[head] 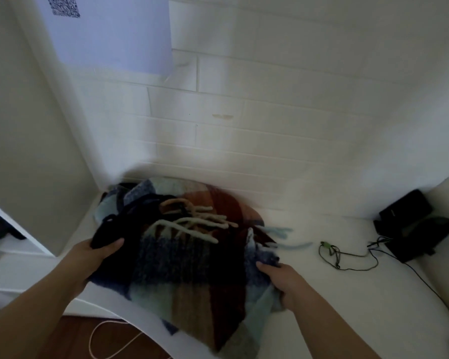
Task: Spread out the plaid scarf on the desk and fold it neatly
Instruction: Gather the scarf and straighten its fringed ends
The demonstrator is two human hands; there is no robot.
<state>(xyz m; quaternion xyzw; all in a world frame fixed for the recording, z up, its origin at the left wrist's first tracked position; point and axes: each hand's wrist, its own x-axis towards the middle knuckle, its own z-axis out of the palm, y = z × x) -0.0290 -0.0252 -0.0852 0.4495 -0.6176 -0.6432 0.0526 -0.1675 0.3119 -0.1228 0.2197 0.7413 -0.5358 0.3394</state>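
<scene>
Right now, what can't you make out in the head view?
- Plaid scarf: bunched and motion-blurred, so its fold lines and full size are unreadable; the near end hangs over the desk edge.
- Left hand: fingers buried in dark fabric.
- Right hand: fingertips hidden under the scarf's edge.
- Black device: dim, too dark to identify.

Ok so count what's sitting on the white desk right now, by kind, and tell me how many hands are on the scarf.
Plaid scarf: 1, bunched up, not spread yet
Black devices at the far right: 2
Thin dark cable with a green clip: 1
Hands gripping the scarf: 2, left hand and right hand
Total things on the desk: 4
</scene>
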